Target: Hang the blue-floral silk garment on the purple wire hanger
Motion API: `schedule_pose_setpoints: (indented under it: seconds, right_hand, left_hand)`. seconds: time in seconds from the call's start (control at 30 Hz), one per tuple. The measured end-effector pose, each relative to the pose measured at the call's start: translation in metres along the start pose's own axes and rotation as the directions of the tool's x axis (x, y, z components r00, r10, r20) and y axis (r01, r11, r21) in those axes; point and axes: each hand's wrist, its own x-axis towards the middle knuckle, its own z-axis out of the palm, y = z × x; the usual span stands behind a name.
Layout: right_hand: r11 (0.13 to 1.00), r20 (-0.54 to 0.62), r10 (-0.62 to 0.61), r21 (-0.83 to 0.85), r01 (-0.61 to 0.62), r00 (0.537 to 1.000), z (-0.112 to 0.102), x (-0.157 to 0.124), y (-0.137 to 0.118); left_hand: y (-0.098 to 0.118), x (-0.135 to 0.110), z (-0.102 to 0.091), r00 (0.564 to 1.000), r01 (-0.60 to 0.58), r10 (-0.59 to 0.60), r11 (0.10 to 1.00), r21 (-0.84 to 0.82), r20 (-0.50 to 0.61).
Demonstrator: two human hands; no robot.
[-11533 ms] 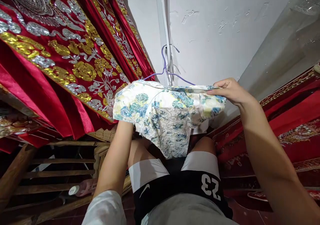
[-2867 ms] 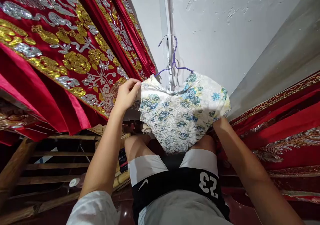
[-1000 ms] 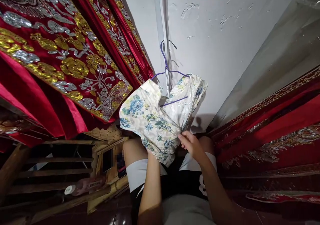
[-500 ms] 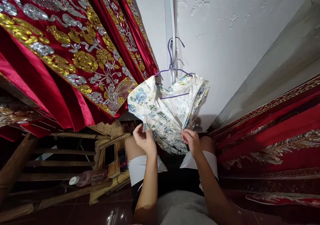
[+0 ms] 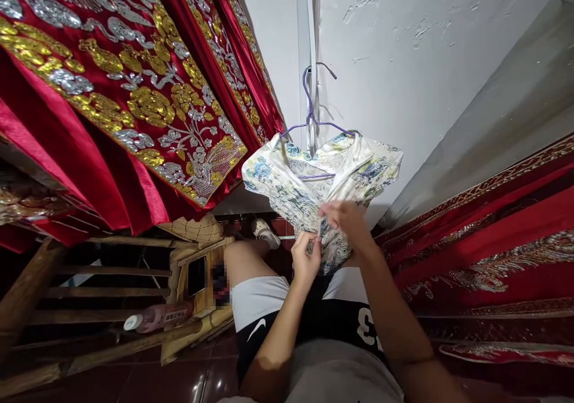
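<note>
A white floral blouse [image 5: 296,191] with blue and yellow flowers hangs from a purple wire hanger [image 5: 309,113] in front of me. Its V-shaped neckline lies open, and the hanger's lower bar shows inside. My left hand [image 5: 307,253] pinches the front edge of the blouse below the neckline. Just above it, my right hand [image 5: 347,220] is at the same front edge, blurred by motion; whether its fingers grip the cloth is unclear. The lower part of the blouse hangs between my knees, partly behind my hands.
Red cloth with gold and silver sequins [image 5: 152,107] hangs at left; more red cloth [image 5: 493,241] is at right. A bamboo chair [image 5: 121,292] holds a pink bottle [image 5: 156,319]. Behind the hanger stands a white wall [image 5: 394,62]. My shoe [image 5: 265,233] shows below.
My left hand has moved right from the blouse's side to its front edge. My right hand has risen slightly. The blouse now hangs more spread out, its right sleeve flared.
</note>
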Motion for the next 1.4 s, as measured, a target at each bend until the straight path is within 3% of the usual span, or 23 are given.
schedule_pose_setpoints:
  seconds: [0.13, 0.23, 0.33, 0.43, 0.5, 0.57, 0.67, 0.77, 0.87, 0.93, 1.0, 1.07, 1.1, 1.17, 1.23, 1.3, 1.4]
  right_hand:
    - [0.982, -0.11, -0.142, 0.11, 0.154, 0.984, -0.003, 0.05, -0.049]
    - [0.95, -0.159, -0.246, 0.158, 0.27, 0.956, 0.0, 0.072, -0.073]
    - [0.943, -0.143, -0.268, 0.162, 0.29, 0.953, 0.003, 0.075, -0.08]
    - [0.944, -0.106, -0.276, 0.156, 0.29, 0.955, 0.005, 0.066, -0.075]
    - [0.944, -0.089, -0.285, 0.149, 0.296, 0.954, 0.007, 0.059, -0.071]
    - [0.941, -0.074, -0.302, 0.139, 0.31, 0.95, 0.009, 0.055, -0.069]
    - [0.935, -0.065, -0.33, 0.111, 0.336, 0.942, 0.009, 0.059, -0.065]
    - [0.943, -0.096, -0.324, 0.047, 0.33, 0.941, 0.007, 0.068, -0.049]
    - [0.972, -0.099, -0.231, 0.011, 0.233, 0.968, 0.003, 0.066, -0.017]
    - [0.985, -0.069, -0.136, 0.093, 0.142, 0.988, 0.002, 0.053, 0.005]
    - [0.974, -0.065, -0.06, 0.217, 0.072, 0.996, 0.002, 0.036, 0.021]
    - [0.953, -0.081, -0.026, 0.3, 0.049, 0.996, 0.003, 0.018, 0.03]
    - [0.946, -0.089, -0.022, 0.321, 0.049, 0.996, 0.005, 0.009, 0.033]
    - [0.935, -0.098, -0.011, 0.353, 0.045, 0.995, 0.008, -0.004, 0.037]
    - [0.928, -0.118, 0.023, 0.373, 0.023, 0.993, 0.008, -0.013, 0.042]
    - [0.941, -0.09, 0.054, 0.338, -0.02, 0.995, 0.001, -0.022, 0.048]
    - [0.971, 0.083, 0.082, 0.218, -0.099, 0.993, -0.016, -0.035, 0.054]
  left_hand:
    - [-0.012, -0.001, 0.008, 0.999, -0.032, 0.032, 0.998, 0.061, 0.006]
    - [-0.022, 0.008, 0.01, 0.993, -0.082, 0.074, 0.992, 0.092, 0.097]
    - [-0.017, 0.038, 0.002, 0.967, -0.122, 0.101, 0.989, 0.08, 0.235]
    - [0.014, 0.088, -0.018, 0.936, -0.185, 0.165, 0.982, 0.036, 0.31]
    - [0.046, 0.124, -0.034, 0.945, -0.295, 0.295, 0.955, -0.021, 0.145]
    - [0.079, 0.155, -0.047, 0.913, -0.407, 0.406, 0.914, -0.001, 0.033]
    - [0.113, 0.18, -0.053, 0.859, -0.509, 0.496, 0.855, 0.099, 0.128]
    - [0.126, 0.185, -0.052, 0.83, -0.557, 0.545, 0.811, 0.179, 0.117]
    - [0.12, 0.191, -0.068, 0.831, -0.525, 0.542, 0.838, 0.147, -0.126]
    - [0.105, 0.199, -0.093, 0.835, -0.454, 0.44, 0.89, 0.038, -0.33]
    - [0.082, 0.205, -0.122, 0.865, -0.332, 0.218, 0.924, -0.19, -0.452]
    - [0.056, 0.202, -0.143, 0.896, -0.142, -0.124, 0.83, -0.539, -0.426]
    - [0.042, 0.195, -0.148, 0.882, -0.046, -0.285, 0.741, -0.67, -0.376]
    - [0.018, 0.172, -0.144, 0.81, 0.099, -0.523, 0.569, -0.817, -0.266]
    - [-0.002, 0.139, -0.126, 0.742, 0.181, -0.645, 0.454, -0.873, -0.182]
    - [-0.016, 0.106, -0.103, 0.735, 0.242, -0.672, 0.39, -0.889, -0.095]
    - [-0.022, 0.072, -0.075, 0.764, 0.337, -0.645, 0.444, -0.83, -0.034]
